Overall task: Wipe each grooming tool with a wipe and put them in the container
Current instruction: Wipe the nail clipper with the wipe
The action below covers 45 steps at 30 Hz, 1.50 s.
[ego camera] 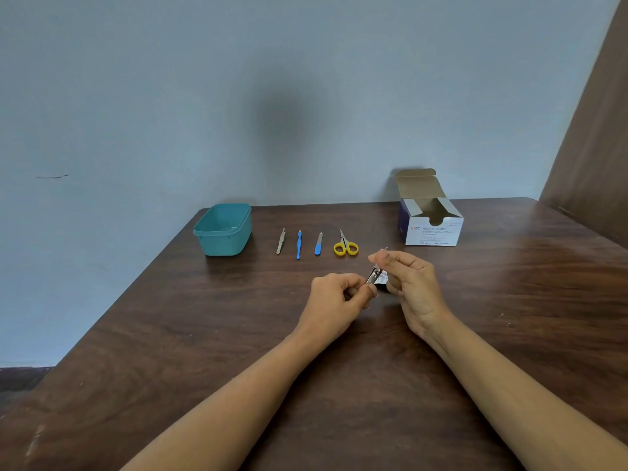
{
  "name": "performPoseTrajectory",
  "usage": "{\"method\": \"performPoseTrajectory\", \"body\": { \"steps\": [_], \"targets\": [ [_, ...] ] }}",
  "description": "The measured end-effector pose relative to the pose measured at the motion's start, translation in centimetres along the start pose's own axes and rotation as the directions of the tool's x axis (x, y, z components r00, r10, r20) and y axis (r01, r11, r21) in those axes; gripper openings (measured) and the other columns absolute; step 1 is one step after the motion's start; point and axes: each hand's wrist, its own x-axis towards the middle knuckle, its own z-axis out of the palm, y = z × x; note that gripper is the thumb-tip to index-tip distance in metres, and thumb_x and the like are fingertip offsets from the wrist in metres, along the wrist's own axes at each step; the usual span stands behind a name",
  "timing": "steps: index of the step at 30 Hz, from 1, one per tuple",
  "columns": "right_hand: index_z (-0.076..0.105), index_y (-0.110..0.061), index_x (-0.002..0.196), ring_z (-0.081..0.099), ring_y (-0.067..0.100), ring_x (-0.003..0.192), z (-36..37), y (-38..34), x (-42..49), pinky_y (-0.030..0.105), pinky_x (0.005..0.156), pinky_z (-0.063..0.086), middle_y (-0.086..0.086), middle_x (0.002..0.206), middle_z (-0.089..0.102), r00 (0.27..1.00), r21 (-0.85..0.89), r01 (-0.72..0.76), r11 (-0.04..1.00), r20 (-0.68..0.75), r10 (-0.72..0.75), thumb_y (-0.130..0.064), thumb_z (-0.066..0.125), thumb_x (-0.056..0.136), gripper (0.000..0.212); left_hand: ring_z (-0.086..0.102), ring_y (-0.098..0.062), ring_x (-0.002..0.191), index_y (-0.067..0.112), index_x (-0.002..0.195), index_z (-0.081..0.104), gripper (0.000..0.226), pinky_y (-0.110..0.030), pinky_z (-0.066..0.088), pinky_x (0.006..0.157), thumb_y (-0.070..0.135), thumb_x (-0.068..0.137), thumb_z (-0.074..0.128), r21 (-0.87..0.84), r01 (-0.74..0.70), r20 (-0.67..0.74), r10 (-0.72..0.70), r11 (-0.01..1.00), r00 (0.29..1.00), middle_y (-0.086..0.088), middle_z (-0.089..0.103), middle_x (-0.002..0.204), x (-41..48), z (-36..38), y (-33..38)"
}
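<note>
My left hand pinches the lower end of a small metal nail clipper above the middle of the table. My right hand curls its fingers round a small white printed swab packet, held against the clipper. In a row behind the hands lie metal tweezers, a thin blue-handled tool, a nail file with a blue grip and yellow-handled scissors. A teal plastic container stands open at the far left of the row, with nothing visible inside.
An open white box of alcohol swabs stands at the back right of the dark wooden table. A blue wall runs behind the table, and a brown panel rises at the far right.
</note>
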Motion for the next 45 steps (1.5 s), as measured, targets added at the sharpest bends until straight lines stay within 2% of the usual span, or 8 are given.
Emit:
{"method": "performPoseTrajectory", "body": {
  "steps": [4,8,13,24,29,35,41,45],
  "targets": [
    [0.074,-0.008,0.093,0.021,0.005,0.045,0.00,-0.01,0.11,0.017,0.044,0.023,-0.007,0.046,0.031,0.999,0.031,-0.013,0.999,0.033,0.012,-0.029,0.069,0.072,0.030,0.054,0.000,0.055,0.010,0.086,0.075,0.019,-0.008,0.041,0.057,0.023,0.092,0.062,0.002,-0.002,-0.007,0.002,1.000,1.000,0.002,0.069,0.066,0.00,0.03,-0.04],
    [0.072,-0.010,0.084,0.045,0.001,0.043,0.11,-0.42,-0.12,0.011,0.042,0.031,-0.011,0.060,0.064,0.999,0.065,-0.030,0.997,0.015,0.029,-0.015,0.072,0.072,0.013,0.054,0.002,0.054,0.009,0.085,0.074,0.019,-0.006,0.040,0.057,0.023,0.092,0.062,0.008,0.007,-0.004,-0.007,1.000,1.000,0.003,0.067,0.065,0.04,-0.03,-0.20],
    [0.070,-0.014,0.074,0.055,-0.002,0.056,0.13,-0.44,-0.05,0.019,0.056,0.038,-0.012,0.062,0.066,0.994,0.075,-0.062,0.995,-0.085,0.068,-0.016,0.078,0.067,0.011,0.053,0.001,0.055,0.013,0.085,0.075,0.019,-0.008,0.041,0.058,0.026,0.092,0.062,0.025,0.015,0.022,-0.016,1.000,1.000,0.002,0.069,0.067,0.09,0.04,-0.36],
    [0.073,-0.009,0.093,0.019,0.004,0.038,-0.25,-0.45,0.10,0.013,0.038,0.028,-0.009,0.039,0.030,0.999,0.051,-0.024,0.998,-0.040,0.026,-0.036,0.069,0.070,0.036,0.054,0.001,0.055,0.013,0.087,0.075,0.018,-0.007,0.041,0.057,0.025,0.092,0.063,-0.005,0.011,0.005,-0.011,1.000,1.000,0.001,0.070,0.068,0.08,0.03,-0.44],
    [0.072,-0.011,0.081,0.036,0.002,0.036,-0.23,-0.68,0.04,0.011,0.041,0.031,-0.012,0.052,0.059,0.996,0.028,0.002,1.000,-0.087,0.001,-0.027,0.073,0.072,0.020,0.055,0.000,0.058,0.015,0.086,0.075,0.017,-0.008,0.042,0.059,0.025,0.092,0.063,0.001,-0.003,0.017,0.003,1.000,1.000,0.002,0.069,0.067,0.10,0.14,-0.59],
    [0.062,-0.010,0.066,0.037,0.001,0.035,0.06,-0.82,-0.10,0.016,0.049,0.031,-0.013,0.041,0.048,0.988,0.005,0.008,1.000,-0.156,-0.007,-0.024,0.075,0.071,0.020,0.055,0.000,0.059,0.017,0.085,0.075,0.016,-0.009,0.042,0.060,0.026,0.092,0.063,0.013,-0.033,0.033,0.033,0.999,0.999,0.001,0.069,0.069,0.08,0.24,-0.64],
    [0.072,-0.011,0.077,0.028,0.003,0.037,-0.06,-0.53,0.22,0.017,0.047,0.027,-0.012,0.040,0.038,0.993,-0.007,0.003,1.000,-0.121,-0.004,-0.036,0.066,0.084,0.026,0.056,-0.001,0.060,0.016,0.086,0.075,0.015,-0.010,0.042,0.059,0.025,0.091,0.064,0.005,-0.047,0.028,0.047,0.999,0.999,0.002,0.071,0.070,0.07,0.17,-0.62],
    [0.074,-0.010,0.091,0.022,0.005,0.045,-0.41,-0.34,0.50,0.018,0.044,0.021,-0.007,0.047,0.028,0.999,0.046,-0.027,0.999,-0.038,0.028,-0.036,0.059,0.089,0.030,0.065,-0.017,0.068,0.013,0.086,0.074,0.017,-0.026,0.050,0.066,0.026,0.091,0.064,-0.021,-0.031,0.029,0.031,0.999,0.999,0.001,0.071,0.071,0.12,0.24,-0.81]
  ]
}}
